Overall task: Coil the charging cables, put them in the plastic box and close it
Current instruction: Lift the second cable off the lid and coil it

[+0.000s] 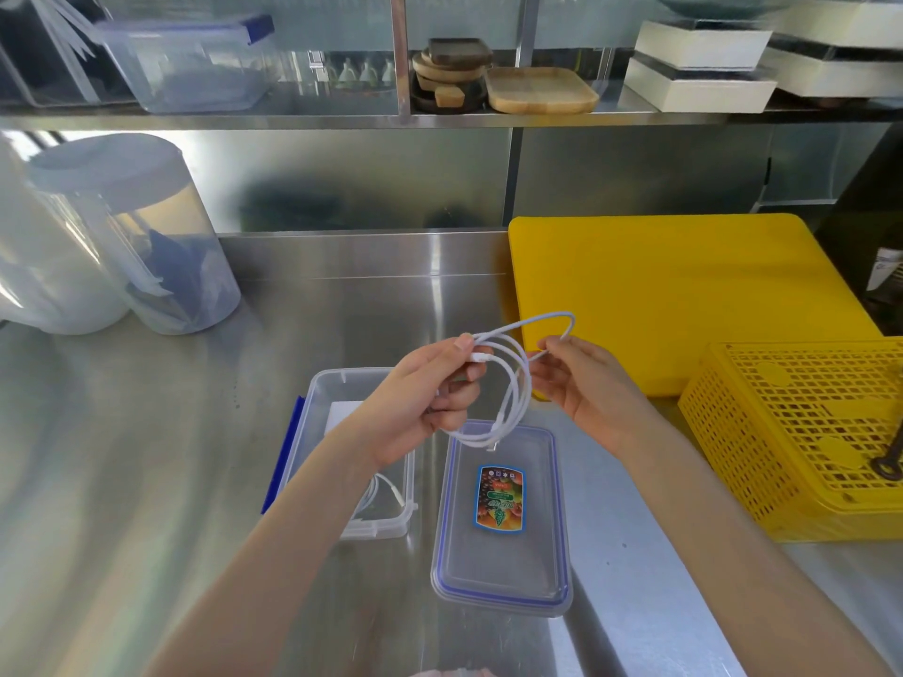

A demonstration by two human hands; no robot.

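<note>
both forearms reach forward from the bottom of the view and meet above the steel counter point(146, 456). the left hand point(425, 403) is raised with its back toward the camera, fingers curled, thumb and forefinger pinching the gathered loops of a white charging cable point(510, 383) near one of its plugs. the right hand point(581, 383) sits just beside it, palm turned inward, thumb and forefinger pinching the loose run of the same cable where it arches up and over between the two hands; the other fingers are loosely bent.

the coil hangs down from the left hand's pinch, between the two hands, its lowest loop and a connector dangling just above the far edge of the box lid point(503, 579). that lid lies flat on the counter with a colourful sticker (fruit pictures, text too small to read) on it.

the open plastic box point(342, 388) stands just left of the lid, mostly under the left forearm, with blue clips on its left side. another white cable point(386, 488) lies inside it.

a yellow cutting board point(684, 285) and a yellow perforated basket point(806, 432) lie to the right of the hands.
</note>
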